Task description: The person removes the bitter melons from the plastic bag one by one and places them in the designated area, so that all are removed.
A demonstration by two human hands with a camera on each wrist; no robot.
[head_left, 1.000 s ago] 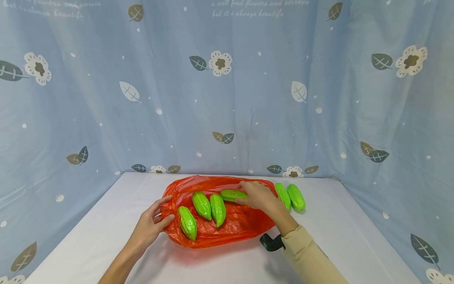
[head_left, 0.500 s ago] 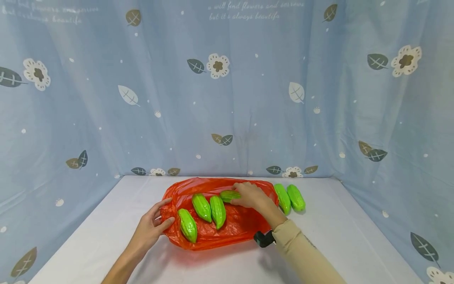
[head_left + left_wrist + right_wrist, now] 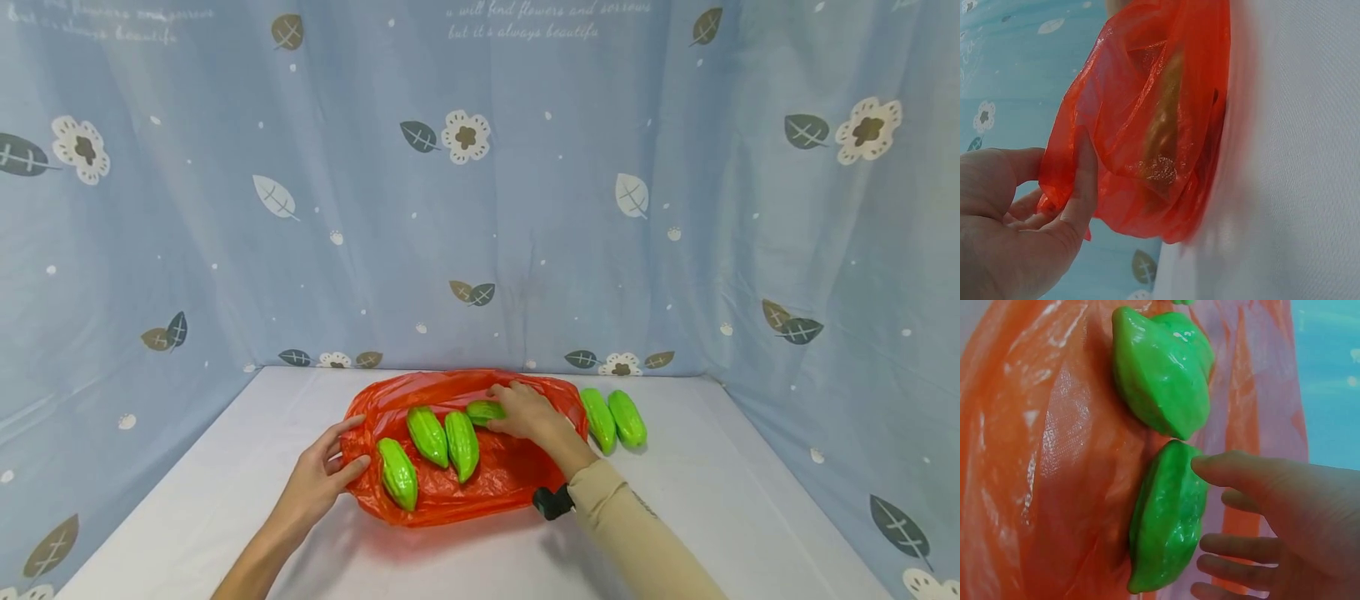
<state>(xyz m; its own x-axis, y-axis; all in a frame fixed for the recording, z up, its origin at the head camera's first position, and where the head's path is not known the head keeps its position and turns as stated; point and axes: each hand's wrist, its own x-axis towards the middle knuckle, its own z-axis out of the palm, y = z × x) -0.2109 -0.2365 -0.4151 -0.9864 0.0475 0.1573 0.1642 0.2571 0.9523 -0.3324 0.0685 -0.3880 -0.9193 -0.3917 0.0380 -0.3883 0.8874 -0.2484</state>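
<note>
A red plastic bag [image 3: 498, 479] lies with its mouth spread, holding several green bitter melons. One bitter melon [image 3: 399, 475] is near its left end, with two side by side, a second bitter melon [image 3: 427, 435] and a third bitter melon [image 3: 462, 446], to the right. My left hand [image 3: 315, 479] pinches the bag's left rim between thumb and fingers; the left wrist view shows the film between them. Inside the bag, my right hand [image 3: 521, 412] is against another bitter melon [image 3: 1169, 519]. Its thumb touches the upper end, while its fingers extend loosely beside it, not curled round it.
Two more bitter melons lie on the white table [image 3: 712, 492] right of the bag: a nearer bitter melon [image 3: 600, 421] and an outer bitter melon [image 3: 627, 418]. A blue patterned curtain [image 3: 480, 208] encloses the back and sides. A black device [image 3: 552, 502] is at my right wrist.
My right hand has moved slightly left, and less of the bitter melon beside it shows in the head view. The left hand has kept its hold on the bag's rim.
</note>
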